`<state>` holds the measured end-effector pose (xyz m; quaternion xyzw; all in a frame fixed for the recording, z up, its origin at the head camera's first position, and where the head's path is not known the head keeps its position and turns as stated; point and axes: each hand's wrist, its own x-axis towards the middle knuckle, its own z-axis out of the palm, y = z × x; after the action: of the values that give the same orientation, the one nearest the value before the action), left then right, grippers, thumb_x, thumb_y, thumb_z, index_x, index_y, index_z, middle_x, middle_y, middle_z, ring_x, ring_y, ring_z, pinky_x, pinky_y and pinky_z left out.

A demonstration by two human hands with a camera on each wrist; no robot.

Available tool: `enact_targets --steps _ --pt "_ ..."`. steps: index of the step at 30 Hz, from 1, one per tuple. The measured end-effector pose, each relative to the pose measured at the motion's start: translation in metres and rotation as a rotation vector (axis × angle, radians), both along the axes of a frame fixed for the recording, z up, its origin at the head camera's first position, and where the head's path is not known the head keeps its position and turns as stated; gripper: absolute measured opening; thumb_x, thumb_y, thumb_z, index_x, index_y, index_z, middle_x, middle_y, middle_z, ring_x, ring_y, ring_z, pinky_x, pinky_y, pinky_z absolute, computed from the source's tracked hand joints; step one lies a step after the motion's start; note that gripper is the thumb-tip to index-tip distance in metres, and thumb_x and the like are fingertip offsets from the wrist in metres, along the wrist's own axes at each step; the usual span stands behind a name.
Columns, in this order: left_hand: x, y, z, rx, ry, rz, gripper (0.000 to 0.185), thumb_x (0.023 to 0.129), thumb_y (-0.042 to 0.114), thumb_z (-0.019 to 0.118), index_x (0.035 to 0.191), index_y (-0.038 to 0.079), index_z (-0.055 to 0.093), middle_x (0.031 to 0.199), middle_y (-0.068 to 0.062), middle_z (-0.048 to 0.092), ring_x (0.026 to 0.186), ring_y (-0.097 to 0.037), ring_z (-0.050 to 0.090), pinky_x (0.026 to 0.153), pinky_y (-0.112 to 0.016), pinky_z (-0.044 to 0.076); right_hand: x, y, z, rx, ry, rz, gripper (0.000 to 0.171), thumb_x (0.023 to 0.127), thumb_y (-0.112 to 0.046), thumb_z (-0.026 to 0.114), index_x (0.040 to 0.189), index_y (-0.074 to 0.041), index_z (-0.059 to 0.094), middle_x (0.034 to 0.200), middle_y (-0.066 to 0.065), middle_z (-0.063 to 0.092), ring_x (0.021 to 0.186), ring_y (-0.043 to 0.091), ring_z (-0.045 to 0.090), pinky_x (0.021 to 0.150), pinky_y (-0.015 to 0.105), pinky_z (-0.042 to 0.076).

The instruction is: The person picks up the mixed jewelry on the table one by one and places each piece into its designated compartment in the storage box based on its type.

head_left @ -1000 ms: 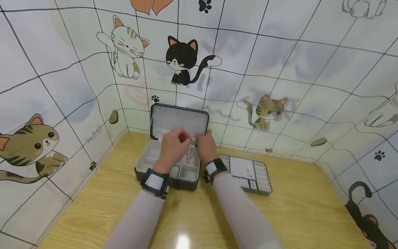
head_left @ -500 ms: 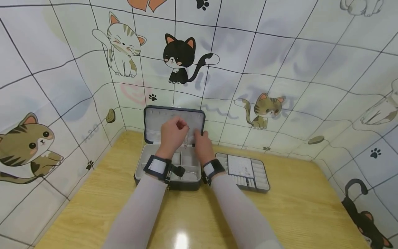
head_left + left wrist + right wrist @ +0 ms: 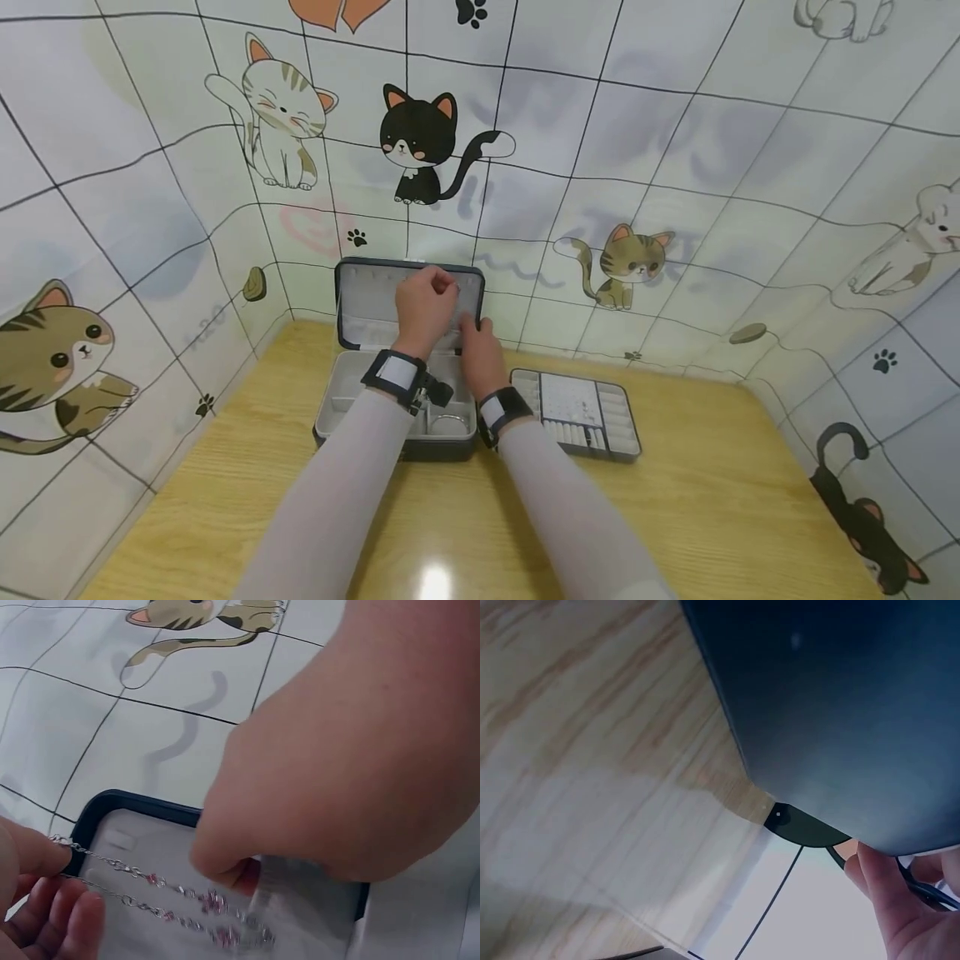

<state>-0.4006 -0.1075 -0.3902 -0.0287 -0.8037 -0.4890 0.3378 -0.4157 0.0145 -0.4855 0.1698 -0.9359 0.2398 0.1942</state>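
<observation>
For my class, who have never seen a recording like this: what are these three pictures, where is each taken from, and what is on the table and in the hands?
No machine here: a person works with two bare hands, wearing three cameras. The head view looks down from the forehead; the other two sit on the wrists, strapped by black bands.

On the wooden table stands a dark jewellery box with its lid raised, and beside it, to the right, a grey tray of small compartments.

The left hand is up at the lid. In the left wrist view both hands hold a thin silver chain with pink beads, stretched in front of the lid's pale lining. The right hand pinches its other end. The right wrist view mostly shows the box's dark outside and the table.
</observation>
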Motion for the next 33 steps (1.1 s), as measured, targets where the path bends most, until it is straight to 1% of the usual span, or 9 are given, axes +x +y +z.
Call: enact_targets --steps 5,8,12,17,22,26,33 --pt "-0.008 0.004 -0.007 -0.001 0.075 0.033 0.008 0.097 0.013 0.071 0.093 0.007 0.075 0.085 -0.009 0.074 0.080 -0.024 0.067 0.071 -0.034 0.048 0.000 -0.001 -0.003 0.018 0.011 -0.023 0.020 0.112 -0.010 0.048 0.131 -0.010 0.053 0.109 0.019 0.054 0.070 0.031 0.063 0.060 0.045 0.054" --pt "-0.009 0.005 -0.007 0.005 0.105 0.040 0.009 0.098 0.014 0.072 0.094 0.007 0.075 0.087 -0.010 0.074 0.082 -0.025 0.067 0.071 -0.035 0.049 0.001 -0.002 -0.003 0.013 0.014 -0.027 0.019 0.112 -0.010 0.048 0.130 -0.010 0.054 0.109 0.019 0.055 0.071 0.031 0.063 0.060 0.045 0.054" --pt "-0.012 0.005 -0.004 -0.002 0.117 0.062 0.009 0.098 0.013 0.073 0.094 0.006 0.075 0.088 -0.011 0.075 0.084 -0.026 0.069 0.073 -0.037 0.051 0.002 -0.004 -0.003 -0.004 0.018 -0.019 0.019 0.111 -0.008 0.050 0.129 -0.010 0.055 0.109 0.018 0.054 0.071 0.031 0.064 0.060 0.044 0.055" --pt "-0.018 0.004 -0.007 -0.033 0.128 0.083 0.009 0.097 0.013 0.074 0.093 0.006 0.075 0.087 -0.011 0.074 0.083 -0.026 0.069 0.073 -0.037 0.052 0.002 -0.004 -0.003 -0.004 0.024 -0.019 0.020 0.110 -0.008 0.051 0.129 -0.010 0.054 0.108 0.017 0.054 0.072 0.031 0.065 0.060 0.043 0.056" --pt "-0.025 0.002 -0.007 -0.050 0.153 0.106 0.012 0.097 0.017 0.076 0.091 0.007 0.074 0.084 -0.010 0.073 0.080 -0.024 0.067 0.071 -0.035 0.050 0.003 -0.003 0.002 0.013 0.007 -0.017 0.022 0.110 -0.008 0.052 0.131 -0.011 0.055 0.110 0.017 0.056 0.075 0.033 0.068 0.064 0.045 0.059" --pt "-0.026 0.001 -0.006 -0.056 0.171 0.101 0.014 0.096 0.017 0.077 0.090 0.006 0.073 0.084 -0.011 0.073 0.080 -0.026 0.068 0.072 -0.037 0.051 0.004 -0.002 0.005 0.025 0.014 -0.021 0.023 0.109 -0.007 0.053 0.132 -0.010 0.056 0.111 0.017 0.056 0.077 0.033 0.069 0.066 0.045 0.060" --pt "-0.027 0.001 -0.010 -0.080 0.149 0.099 0.009 0.094 0.011 0.077 0.089 0.004 0.073 0.085 -0.012 0.074 0.080 -0.026 0.068 0.074 -0.039 0.053 0.004 -0.002 0.002 0.028 0.011 -0.040 0.023 0.109 -0.007 0.053 0.131 -0.011 0.056 0.110 0.016 0.056 0.076 0.030 0.068 0.065 0.043 0.059"
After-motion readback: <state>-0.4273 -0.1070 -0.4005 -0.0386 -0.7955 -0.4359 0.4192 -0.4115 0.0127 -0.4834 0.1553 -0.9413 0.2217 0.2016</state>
